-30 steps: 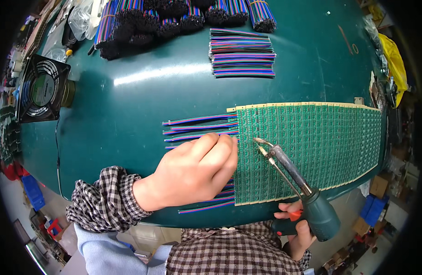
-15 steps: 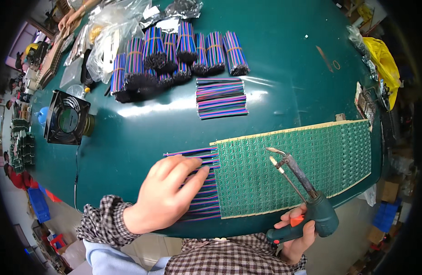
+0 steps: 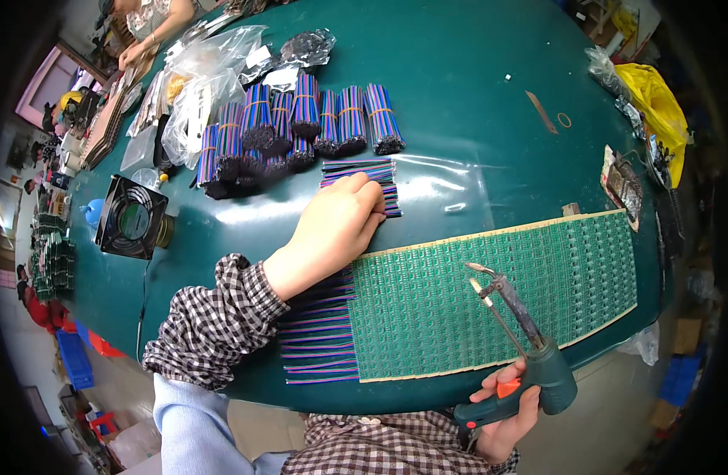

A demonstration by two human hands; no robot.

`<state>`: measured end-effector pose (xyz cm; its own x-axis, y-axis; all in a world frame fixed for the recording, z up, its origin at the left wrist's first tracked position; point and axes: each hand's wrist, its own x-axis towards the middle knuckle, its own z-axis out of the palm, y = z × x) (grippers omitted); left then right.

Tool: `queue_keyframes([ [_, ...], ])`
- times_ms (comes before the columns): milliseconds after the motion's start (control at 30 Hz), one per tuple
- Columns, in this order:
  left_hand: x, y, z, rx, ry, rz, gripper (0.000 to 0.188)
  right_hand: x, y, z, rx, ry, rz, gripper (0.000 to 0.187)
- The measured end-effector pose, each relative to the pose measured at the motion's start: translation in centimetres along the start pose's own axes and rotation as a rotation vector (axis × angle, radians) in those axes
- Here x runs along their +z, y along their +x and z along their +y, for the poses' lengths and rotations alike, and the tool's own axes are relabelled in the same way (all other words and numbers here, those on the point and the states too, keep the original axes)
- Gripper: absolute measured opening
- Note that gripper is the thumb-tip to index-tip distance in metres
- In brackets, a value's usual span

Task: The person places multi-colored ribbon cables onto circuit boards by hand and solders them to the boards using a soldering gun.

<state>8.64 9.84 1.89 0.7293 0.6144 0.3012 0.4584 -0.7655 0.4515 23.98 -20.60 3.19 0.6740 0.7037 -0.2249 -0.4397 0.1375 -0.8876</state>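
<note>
My left hand [image 3: 336, 218] reaches over a loose pile of short multicoloured wires [image 3: 360, 166], its fingers curled together against the pile's right side. The fingertips are hidden, so what they pinch cannot be seen. A green soldering gun [image 3: 554, 380] with an orange trigger is gripped in my right hand [image 3: 518, 423]. Its metal tip hangs over a wide panel of green circuit boards [image 3: 491, 301] with pale edge strips. Along the panel's left edge, a row of wires [image 3: 320, 352] lies side by side with ends meeting the boards; my left sleeve covers the upper ones.
Several banded wire bundles [image 3: 352, 119] stand beyond the pile. A small black fan [image 3: 132, 218] sits at left, its cable running toward me. Plastic bags [image 3: 218, 71] lie at the back left, near another person's hands [image 3: 130, 57]. A yellow bag [image 3: 657, 111] is at the right edge.
My left hand has moved away from the wires at the panel's left edge, up to the loose pile. My right hand still holds the soldering gun in nearly the same place. The view has shifted slightly.
</note>
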Motion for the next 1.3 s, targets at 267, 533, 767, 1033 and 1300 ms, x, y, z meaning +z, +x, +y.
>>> queue_keyframes([
  [267,-0.3,-0.6,0.3,0.034,0.028,0.055,0.013,-0.2,0.4,-0.1,0.112,-0.03,0.03,0.064],
  [533,-3.2,-2.4,0.8,0.101,-0.022,0.19,0.025,1.0,0.8,0.4,0.094,-0.09,0.002,0.061],
  [767,-4.1,-10.9,4.4,0.027,-0.131,0.039,0.036,1.7,0.1,0.9,0.082,-0.135,-0.058,0.059],
  [1033,-2.2,-12.5,3.3,0.15,0.014,0.034,0.036,1.9,-1.2,1.4,0.114,-0.141,-0.102,0.059],
  [1300,-1.3,-13.2,3.1,0.192,0.089,0.028,0.036,2.0,-2.3,1.6,0.111,-0.145,-0.124,0.059],
])
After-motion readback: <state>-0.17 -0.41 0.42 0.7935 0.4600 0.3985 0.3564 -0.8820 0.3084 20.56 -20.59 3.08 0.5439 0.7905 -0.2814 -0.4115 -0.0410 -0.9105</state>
